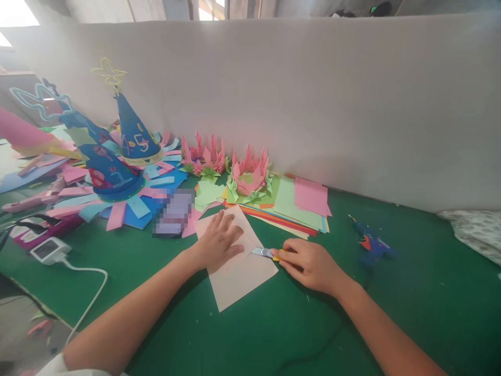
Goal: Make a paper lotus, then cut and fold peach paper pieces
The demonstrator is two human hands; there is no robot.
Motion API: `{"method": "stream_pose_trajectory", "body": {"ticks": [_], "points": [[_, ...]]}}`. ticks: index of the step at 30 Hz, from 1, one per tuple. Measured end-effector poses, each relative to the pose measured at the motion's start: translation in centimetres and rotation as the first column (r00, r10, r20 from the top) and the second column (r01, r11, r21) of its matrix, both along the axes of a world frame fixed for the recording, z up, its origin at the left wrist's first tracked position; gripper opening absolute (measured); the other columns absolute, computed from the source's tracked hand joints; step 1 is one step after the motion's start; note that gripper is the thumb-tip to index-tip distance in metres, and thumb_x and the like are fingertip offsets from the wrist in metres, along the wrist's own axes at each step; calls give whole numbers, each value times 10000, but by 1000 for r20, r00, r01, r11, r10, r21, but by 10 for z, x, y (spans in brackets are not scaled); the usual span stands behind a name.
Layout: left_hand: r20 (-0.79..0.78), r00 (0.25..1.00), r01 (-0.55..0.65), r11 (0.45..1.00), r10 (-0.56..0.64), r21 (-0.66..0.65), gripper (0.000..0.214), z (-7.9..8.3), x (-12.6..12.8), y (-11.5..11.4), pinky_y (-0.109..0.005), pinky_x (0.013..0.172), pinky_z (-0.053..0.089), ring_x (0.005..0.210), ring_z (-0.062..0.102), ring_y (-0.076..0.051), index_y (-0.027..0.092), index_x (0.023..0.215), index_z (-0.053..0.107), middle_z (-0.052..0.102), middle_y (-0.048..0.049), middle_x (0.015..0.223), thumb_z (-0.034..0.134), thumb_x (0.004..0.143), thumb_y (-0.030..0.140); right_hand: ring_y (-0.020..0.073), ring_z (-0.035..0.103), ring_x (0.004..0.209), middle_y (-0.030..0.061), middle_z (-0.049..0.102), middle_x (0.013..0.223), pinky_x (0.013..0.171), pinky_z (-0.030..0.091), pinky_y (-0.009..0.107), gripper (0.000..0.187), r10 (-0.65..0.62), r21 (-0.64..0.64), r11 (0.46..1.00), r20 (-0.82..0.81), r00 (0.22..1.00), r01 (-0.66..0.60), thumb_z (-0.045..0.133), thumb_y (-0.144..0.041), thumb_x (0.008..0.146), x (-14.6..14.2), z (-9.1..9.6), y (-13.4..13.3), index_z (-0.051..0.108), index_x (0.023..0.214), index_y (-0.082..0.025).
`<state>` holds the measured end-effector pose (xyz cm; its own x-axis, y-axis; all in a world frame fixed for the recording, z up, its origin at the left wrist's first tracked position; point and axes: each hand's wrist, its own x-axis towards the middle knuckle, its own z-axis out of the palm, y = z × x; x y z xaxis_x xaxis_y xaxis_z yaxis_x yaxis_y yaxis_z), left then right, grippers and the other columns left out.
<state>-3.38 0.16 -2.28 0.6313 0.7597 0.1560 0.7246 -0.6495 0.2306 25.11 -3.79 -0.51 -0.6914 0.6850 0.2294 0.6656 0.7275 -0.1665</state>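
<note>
A pale pink sheet of paper (235, 282) lies at a slant on the green table. My left hand (219, 240) rests flat on its upper part, fingers spread. In my right hand (307, 261) is a utility knife (263, 252) with a yellow handle, gripped between thumb and fingers. Its silver blade points left and reaches over the paper's right edge, close to my left thumb. Most of the knife's handle is hidden inside my fingers.
Behind the paper sit two pink paper crowns (250, 172) and a stack of coloured paper (289, 209). Blue cone hats (136, 130) stand at the left, near a power strip (47, 230) and a white charger (50, 250). A blue glue gun (371, 243) lies at right.
</note>
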Motion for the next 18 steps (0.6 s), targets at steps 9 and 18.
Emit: {"method": "stream_pose_trajectory", "body": {"ticks": [9, 18], "points": [[-14, 999, -31, 999, 30, -13, 423, 0, 3, -2, -629, 1033, 230, 1346, 153, -417, 193, 1118, 538, 351, -132, 1357, 311, 923, 493, 103, 500, 601, 20, 540, 773, 557, 346, 230, 298, -25, -107, 994, 4, 1000, 26, 437, -284, 918, -3, 9, -2, 635, 1140, -271], [-51, 995, -89, 996, 89, 7, 624, -12, 3, 0, -578, 1080, 182, 1385, 113, -390, 137, 1349, 386, 316, -179, 1448, 257, 913, 565, 102, 494, 593, 24, 527, 769, 549, 351, 233, 298, -32, -107, 994, 7, 999, 32, 417, -284, 929, -2, 8, -2, 636, 1129, -254]]}}
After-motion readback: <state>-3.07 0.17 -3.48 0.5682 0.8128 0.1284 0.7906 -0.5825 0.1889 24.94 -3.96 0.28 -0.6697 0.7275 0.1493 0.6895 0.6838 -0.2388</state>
